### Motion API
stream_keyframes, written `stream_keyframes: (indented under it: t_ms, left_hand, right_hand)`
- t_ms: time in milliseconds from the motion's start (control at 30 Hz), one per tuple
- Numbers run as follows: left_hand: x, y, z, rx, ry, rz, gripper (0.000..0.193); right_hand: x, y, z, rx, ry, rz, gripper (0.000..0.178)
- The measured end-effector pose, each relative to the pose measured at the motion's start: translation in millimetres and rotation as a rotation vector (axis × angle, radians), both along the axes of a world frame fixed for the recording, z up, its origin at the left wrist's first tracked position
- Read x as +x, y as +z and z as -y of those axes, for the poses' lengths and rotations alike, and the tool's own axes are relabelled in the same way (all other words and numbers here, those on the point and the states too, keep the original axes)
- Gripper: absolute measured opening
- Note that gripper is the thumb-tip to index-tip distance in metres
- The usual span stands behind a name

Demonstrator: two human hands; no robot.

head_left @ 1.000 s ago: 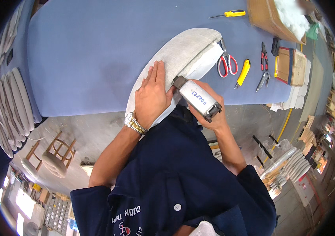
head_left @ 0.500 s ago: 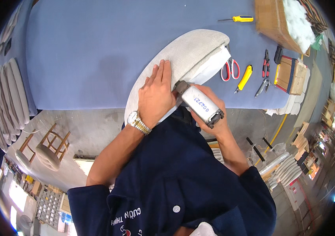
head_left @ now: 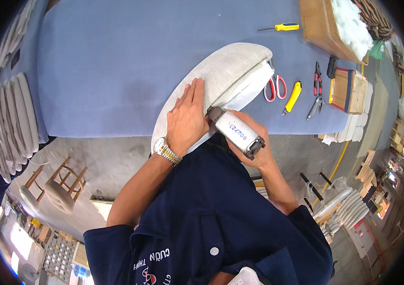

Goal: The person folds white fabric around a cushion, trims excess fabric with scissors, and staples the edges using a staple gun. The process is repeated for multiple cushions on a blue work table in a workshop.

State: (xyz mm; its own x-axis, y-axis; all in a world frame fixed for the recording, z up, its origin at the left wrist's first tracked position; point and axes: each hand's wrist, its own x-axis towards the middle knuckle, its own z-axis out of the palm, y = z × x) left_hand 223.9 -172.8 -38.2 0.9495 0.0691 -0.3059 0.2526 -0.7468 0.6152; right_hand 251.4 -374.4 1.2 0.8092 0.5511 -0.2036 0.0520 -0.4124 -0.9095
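Observation:
A curved, grey fabric-covered cushion (head_left: pixel 233 61), with white lining along its near side, rests at the front edge of the blue-topped table and reaches toward my body. My left hand (head_left: pixel 186 111) lies on the grey fabric with its fingers stretched out, pressing it near the edge; a watch (head_left: pixel 165 150) is on that wrist. In my right hand (head_left: pixel 254 130) is a staple gun (head_left: pixel 238 131) with a pale body, its dark nose against the cushion's near edge beside my left thumb. The gun partly hides my right fingers and the spot under the nose.
Right of the cushion lie red-handled scissors (head_left: pixel 275 89), a yellow utility knife (head_left: pixel 292 97), red-handled pliers (head_left: pixel 317 80), grey snips (head_left: pixel 315 107) and a yellow screwdriver (head_left: pixel 285 27). A cardboard box (head_left: pixel 320 26) with white stuffing stands at far right. Stacked cushions (head_left: pixel 14 118) are at left.
The staple gun's nose has shifted slightly toward me along the cushion edge. My left hand keeps its place on the fabric. The whole view has moved a little.

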Motion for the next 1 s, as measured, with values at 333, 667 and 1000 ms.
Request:
stream_keyframes:
  t_ms: [333, 667, 1000]
  left_hand:
    - [-9.7, -8.2, 8.2, 0.010, -0.009, 0.089, 0.085]
    - [-15.6, 5.3, -47.7, -0.353, -0.395, 0.092, 0.107]
    - [-44.5, -62.2, -58.4, -0.579, 0.071, -0.075, 0.072]
  right_hand:
    - [-17.1, -14.7, 4.9, 0.023, -0.035, -0.074, 0.049]
    - [-19.1, -51.3, 11.9, 0.091, -0.085, -0.109, 0.041]
    - [-18.7, -40.2, 1.6, 0.169, -0.002, 0.113, 0.050]
